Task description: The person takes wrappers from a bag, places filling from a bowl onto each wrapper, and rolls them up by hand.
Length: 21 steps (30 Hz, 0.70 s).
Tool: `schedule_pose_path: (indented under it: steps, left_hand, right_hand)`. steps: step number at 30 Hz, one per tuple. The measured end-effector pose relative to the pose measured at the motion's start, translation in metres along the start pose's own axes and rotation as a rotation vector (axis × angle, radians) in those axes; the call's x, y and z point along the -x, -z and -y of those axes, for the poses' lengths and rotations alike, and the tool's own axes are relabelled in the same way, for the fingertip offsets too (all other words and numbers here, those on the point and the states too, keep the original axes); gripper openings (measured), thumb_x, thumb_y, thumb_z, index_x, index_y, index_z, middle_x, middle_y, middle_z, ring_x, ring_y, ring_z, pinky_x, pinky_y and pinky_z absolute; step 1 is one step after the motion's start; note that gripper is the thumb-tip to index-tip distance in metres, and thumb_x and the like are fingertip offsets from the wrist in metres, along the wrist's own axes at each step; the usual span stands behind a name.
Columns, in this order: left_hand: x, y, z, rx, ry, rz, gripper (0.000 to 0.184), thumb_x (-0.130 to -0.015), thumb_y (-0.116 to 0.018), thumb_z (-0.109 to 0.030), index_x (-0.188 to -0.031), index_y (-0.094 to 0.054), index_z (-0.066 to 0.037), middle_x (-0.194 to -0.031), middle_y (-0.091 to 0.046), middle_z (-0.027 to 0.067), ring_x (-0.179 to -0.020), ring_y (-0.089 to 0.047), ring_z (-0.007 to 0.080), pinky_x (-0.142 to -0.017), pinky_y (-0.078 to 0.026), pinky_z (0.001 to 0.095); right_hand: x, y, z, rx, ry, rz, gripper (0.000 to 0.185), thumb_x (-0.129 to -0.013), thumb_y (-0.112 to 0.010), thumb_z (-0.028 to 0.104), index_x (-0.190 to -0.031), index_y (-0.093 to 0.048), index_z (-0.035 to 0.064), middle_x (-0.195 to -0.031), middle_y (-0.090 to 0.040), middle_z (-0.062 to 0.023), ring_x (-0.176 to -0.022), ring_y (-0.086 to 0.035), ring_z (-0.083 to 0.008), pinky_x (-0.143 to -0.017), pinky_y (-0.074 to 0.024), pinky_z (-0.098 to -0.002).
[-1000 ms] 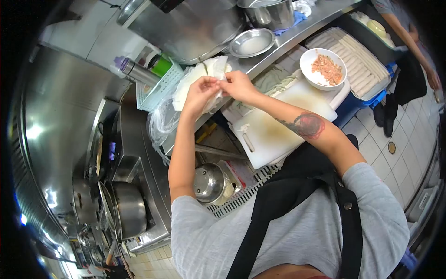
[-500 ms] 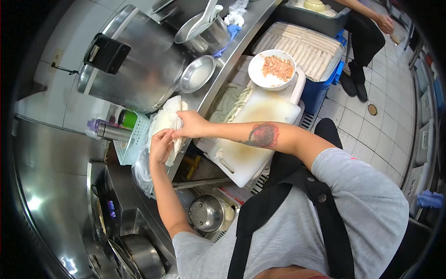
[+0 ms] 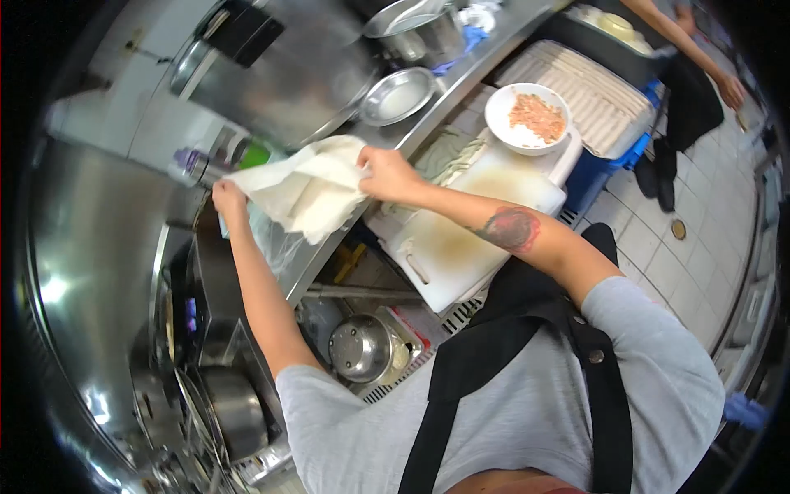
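Observation:
A pale, thin spring roll wrapper sheet (image 3: 306, 186) hangs spread between my two hands above the steel counter. My left hand (image 3: 229, 198) pinches its left corner, and my right hand (image 3: 388, 174) grips its right edge. The sheet sags in the middle, with a ragged lower edge; whether it is one layer or several I cannot tell. Under it, a clear plastic bag (image 3: 284, 251) lies at the counter's edge. Right of my right hand are a white cutting board (image 3: 469, 226) with yellowish stains and a white bowl (image 3: 527, 118) of orange shredded filling.
Behind the bowl, a tray (image 3: 580, 95) holds rows of pale rolls. A metal dish (image 3: 398, 96) and a steel pot (image 3: 415, 34) stand on the counter (image 3: 461, 95). A green cloth (image 3: 444, 169) lies beside the board. Another person's arm (image 3: 687, 41) shows at upper right.
My hands were close together on the bunched wrapper sheet. They have moved apart, left hand leftward and right hand rightward, and the sheet is spread between them. The camera view has shifted.

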<state>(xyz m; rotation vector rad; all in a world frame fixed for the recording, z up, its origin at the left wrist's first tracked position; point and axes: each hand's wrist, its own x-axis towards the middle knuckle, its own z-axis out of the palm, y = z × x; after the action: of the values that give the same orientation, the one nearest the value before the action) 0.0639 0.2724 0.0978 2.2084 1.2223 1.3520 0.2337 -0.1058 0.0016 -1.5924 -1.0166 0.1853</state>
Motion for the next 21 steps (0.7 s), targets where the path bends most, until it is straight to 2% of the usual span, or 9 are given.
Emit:
schedule_pose_path:
  steps: [2, 4, 5, 7, 10, 11, 14, 17, 21]
  left_hand:
    - [0.01, 0.026, -0.036, 0.187, 0.157, 0.197, 0.023, -0.09, -0.054, -0.014, -0.099, -0.067, 0.003, -0.089, -0.069, 0.0146, -0.074, -0.063, 0.0217, -0.065, -0.051, 0.0374]
    - [0.013, 0.031, -0.049, 0.262, 0.175, 0.211, 0.024, -0.088, -0.051, -0.011, -0.098, -0.068, 0.002, -0.087, -0.068, 0.0109, -0.076, -0.06, 0.0178, -0.066, -0.049, 0.0349]
    - [0.011, 0.031, -0.05, 0.236, 0.155, 0.239, 0.024, -0.087, -0.05, -0.011, -0.097, -0.068, 0.002, -0.087, -0.068, 0.0091, -0.077, -0.06, 0.0173, -0.067, -0.049, 0.0349]
    - [0.02, 0.022, -0.061, 0.133, -0.018, 0.152, 0.025, -0.09, -0.05, -0.016, -0.097, -0.067, 0.001, -0.085, -0.069, 0.0175, -0.078, -0.064, 0.028, -0.071, -0.05, 0.04]
    - [0.055, 0.024, -0.115, -0.092, -0.417, 0.009, 0.026, -0.095, -0.053, -0.025, -0.094, -0.063, -0.001, -0.087, -0.066, 0.0268, -0.086, -0.064, 0.0442, -0.075, -0.049, 0.0482]
    - [0.066, 0.025, -0.132, -0.082, -0.455, -0.01, 0.028, -0.097, -0.056, -0.03, -0.091, -0.062, -0.003, -0.084, -0.067, 0.0245, -0.083, -0.064, 0.0462, -0.072, -0.048, 0.0517]
    - [0.077, 0.033, -0.156, -0.199, -0.592, -0.02, 0.028, -0.098, -0.056, -0.033, -0.091, -0.062, -0.006, -0.08, -0.067, 0.0218, -0.076, -0.065, 0.0447, -0.067, -0.048, 0.0533]
    - [0.05, 0.054, -0.15, -0.299, -0.662, -0.141, 0.026, -0.099, -0.055, -0.033, -0.092, -0.063, -0.009, -0.078, -0.067, 0.0194, -0.073, -0.065, 0.043, -0.065, -0.049, 0.0529]
    - [-0.004, 0.104, -0.121, -0.341, -0.559, -0.326, 0.026, -0.098, -0.057, -0.033, -0.097, -0.067, -0.01, -0.081, -0.069, 0.0196, -0.077, -0.067, 0.0415, -0.067, -0.052, 0.0493]
  right_hand:
    - [0.0, -0.001, -0.005, 0.072, 0.089, -0.083, 0.04, -0.071, -0.066, 0.007, -0.11, -0.062, 0.0025, -0.095, -0.067, -0.019, -0.089, -0.067, -0.0385, -0.08, -0.0531, -0.0458]
    - [0.009, 0.011, 0.018, 0.223, 0.065, -0.109, 0.043, -0.074, -0.066, 0.004, -0.116, -0.06, 0.0074, -0.108, -0.059, -0.0167, -0.093, -0.063, -0.0361, -0.079, -0.051, -0.0467]
    - [0.008, 0.01, 0.017, 0.373, 0.275, -0.185, 0.041, -0.076, -0.063, 0.005, -0.117, -0.059, 0.0082, -0.111, -0.055, -0.0165, -0.093, -0.062, -0.0374, -0.081, -0.0507, -0.0475]
    - [0.012, 0.013, 0.036, 0.522, 0.606, -0.25, 0.033, -0.082, -0.056, 0.004, -0.115, -0.058, 0.0087, -0.109, -0.054, -0.0136, -0.101, -0.058, -0.0325, -0.086, -0.0498, -0.0452]
    - [-0.001, -0.019, 0.025, 0.349, 0.869, 0.091, 0.036, -0.082, -0.055, 0.003, -0.118, -0.058, 0.0084, -0.111, -0.056, -0.0128, -0.108, -0.057, -0.032, -0.087, -0.0498, -0.0446]
    - [-0.006, -0.025, 0.025, 0.465, 0.767, 0.338, 0.04, -0.087, -0.059, 0.011, -0.127, -0.056, 0.0064, -0.136, -0.052, -0.0156, -0.128, -0.05, -0.0328, -0.1, -0.0454, -0.0445]
    - [-0.021, -0.041, 0.03, 0.516, 0.627, 0.372, 0.052, -0.093, -0.061, 0.029, -0.14, -0.048, 0.0098, -0.147, -0.045, -0.0181, -0.138, -0.042, -0.0334, -0.107, -0.0384, -0.0505]
    - [-0.043, -0.049, 0.008, 0.743, 0.511, 0.285, 0.075, -0.087, -0.062, 0.057, -0.147, -0.044, 0.0149, -0.149, -0.044, -0.0179, -0.139, -0.04, -0.0318, -0.108, -0.0339, -0.0528]
    - [-0.062, -0.037, 0.001, 0.688, 0.313, 0.509, 0.082, -0.086, -0.056, 0.066, -0.152, -0.039, 0.0201, -0.152, -0.042, -0.0144, -0.143, -0.034, -0.0307, -0.112, -0.0256, -0.0495]
